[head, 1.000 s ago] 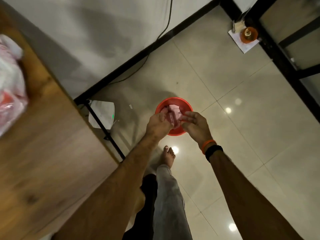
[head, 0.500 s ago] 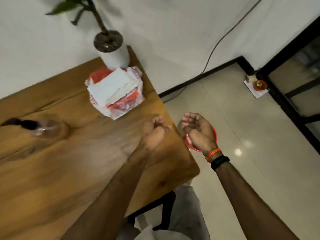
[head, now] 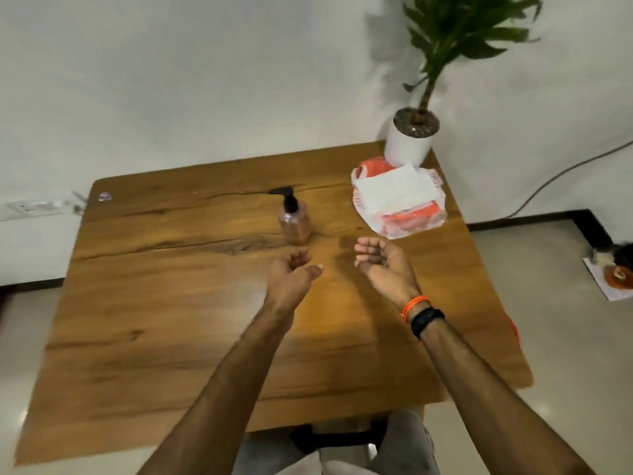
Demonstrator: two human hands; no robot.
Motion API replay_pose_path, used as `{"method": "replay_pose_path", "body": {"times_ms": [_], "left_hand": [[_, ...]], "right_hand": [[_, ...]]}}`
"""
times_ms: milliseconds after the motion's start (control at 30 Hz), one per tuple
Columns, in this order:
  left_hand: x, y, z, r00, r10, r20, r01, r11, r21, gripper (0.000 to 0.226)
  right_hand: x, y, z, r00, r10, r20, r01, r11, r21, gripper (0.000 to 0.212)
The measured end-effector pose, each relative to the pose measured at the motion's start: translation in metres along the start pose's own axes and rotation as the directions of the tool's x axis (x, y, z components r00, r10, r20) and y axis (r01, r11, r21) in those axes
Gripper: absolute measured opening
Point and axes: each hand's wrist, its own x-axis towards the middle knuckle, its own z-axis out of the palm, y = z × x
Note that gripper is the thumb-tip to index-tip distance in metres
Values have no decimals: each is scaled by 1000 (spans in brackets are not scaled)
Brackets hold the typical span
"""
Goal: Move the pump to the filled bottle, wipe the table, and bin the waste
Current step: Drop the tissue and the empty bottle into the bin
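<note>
A clear bottle of amber liquid [head: 295, 225] with a black pump [head: 287, 197] on top stands upright on the wooden table [head: 171, 303], towards the back middle. My left hand [head: 291, 274] hovers just in front of the bottle, empty, with its fingers loosely curled and apart. My right hand [head: 383, 265] is beside it to the right, also empty with curled, parted fingers. A sliver of the red bin [head: 513, 329] shows past the table's right edge, mostly hidden by the tabletop.
A red-and-white packet of tissues [head: 399, 200] lies at the back right of the table, next to a white potted plant [head: 409, 142]. A small orange dish on paper [head: 616, 277] sits on the floor at the right. A power strip [head: 34, 208] lies at the far left.
My view swung from the red bin on the floor up to the table. Both hands left the bin, where they held waste, and now hover empty over the tabletop near the pump bottle.
</note>
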Motion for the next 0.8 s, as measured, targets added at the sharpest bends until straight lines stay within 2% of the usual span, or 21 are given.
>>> {"method": "replay_pose_path", "body": {"times_ms": [200,400,533,667,800], "left_hand": [[29,14,-54,995,-3,-100,-4,997,-74,45],[58,31,-49,996,-12,-84,9,999,-34,53],[69,37,-38,1000,-4,-17,4,1000,-14,64],[79,36,-23,999,9,-35,-11,998,-57,48],[90,41,0,1000,25,1,-25,997,-70,51]], "right_hand": [[32,-21,59,999,22,48,-18,995,-94,43],[53,-41,82,997,56,61,-42,978,-204,63],[60,-47,84,995,34,90,-13,974,-226,63],[67,-46,79,992,40,120,-18,984,-178,55],[81,-45,62,994,64,91,-50,988,-143,54]]}}
